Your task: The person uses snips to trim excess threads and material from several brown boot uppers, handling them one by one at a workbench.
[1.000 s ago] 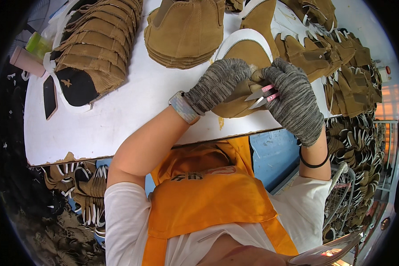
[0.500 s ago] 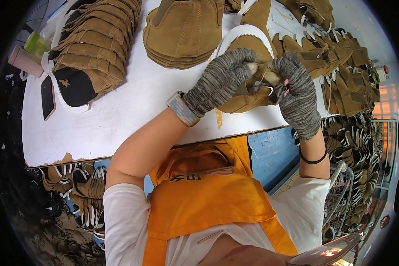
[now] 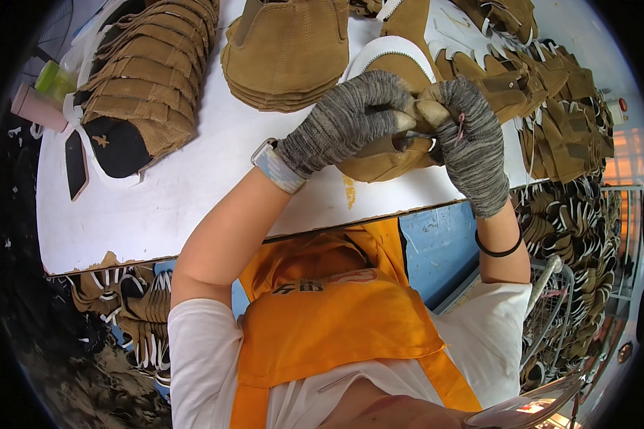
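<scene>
A brown suede shoe upper (image 3: 374, 164) lies on the white table below my two hands, both in grey knit gloves with pale fingertips. My left hand (image 3: 350, 118) is closed in a pinch at the upper's top edge. Close against it, the fingers of my right hand (image 3: 471, 132) are bent and gripping the same edge. My fingers hide the exact spot they pinch. A small pink strip shows on the right glove. Just beyond the hands sits another brown piece with a white, zigzag-edged curved border (image 3: 393, 53).
A neat stack of brown uppers (image 3: 286, 61) stands left of my hands. Farther left is a long row of uppers (image 3: 147, 86), near a pink cup (image 3: 39, 107) and a dark phone-like slab (image 3: 76, 164). More uppers (image 3: 562, 143) pile up at the right. The table's front edge (image 3: 315, 234) faces me.
My hands have drawn closer together, the right thumb now over the upper's edge beside the left fingertips. The dark opening and grey bit seen between them earlier are mostly covered.
</scene>
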The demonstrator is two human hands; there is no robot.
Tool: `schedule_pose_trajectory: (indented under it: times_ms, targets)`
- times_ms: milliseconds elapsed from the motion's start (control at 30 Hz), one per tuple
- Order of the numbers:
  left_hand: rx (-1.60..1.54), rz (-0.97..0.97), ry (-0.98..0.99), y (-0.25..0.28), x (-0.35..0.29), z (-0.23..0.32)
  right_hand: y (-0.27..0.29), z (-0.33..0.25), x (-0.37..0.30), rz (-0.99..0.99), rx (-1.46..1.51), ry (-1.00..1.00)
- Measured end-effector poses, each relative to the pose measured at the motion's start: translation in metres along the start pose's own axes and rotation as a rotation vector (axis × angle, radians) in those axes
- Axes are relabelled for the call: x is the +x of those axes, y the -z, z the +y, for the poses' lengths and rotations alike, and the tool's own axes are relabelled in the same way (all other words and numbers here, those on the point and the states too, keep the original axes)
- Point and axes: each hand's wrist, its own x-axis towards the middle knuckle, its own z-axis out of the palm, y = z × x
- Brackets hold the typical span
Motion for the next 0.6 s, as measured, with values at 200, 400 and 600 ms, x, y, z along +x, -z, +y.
schedule_pose_trajectory:
  times_ms: [200,400,600]
  targets:
    - [0.243,0.036,-0.392,-0.005,0.0,-0.016,0.004,-0.006,-0.006,0.117,-0.253,0.346]
    - [0.207,0.042,-0.347,-0.008,0.001,-0.022,0.036,-0.017,-0.042,0.11,-0.272,0.052]
    - [-0.108,-0.062,0.016,-0.012,0.0,-0.006,0.041,-0.034,-0.035,0.073,-0.673,0.277]
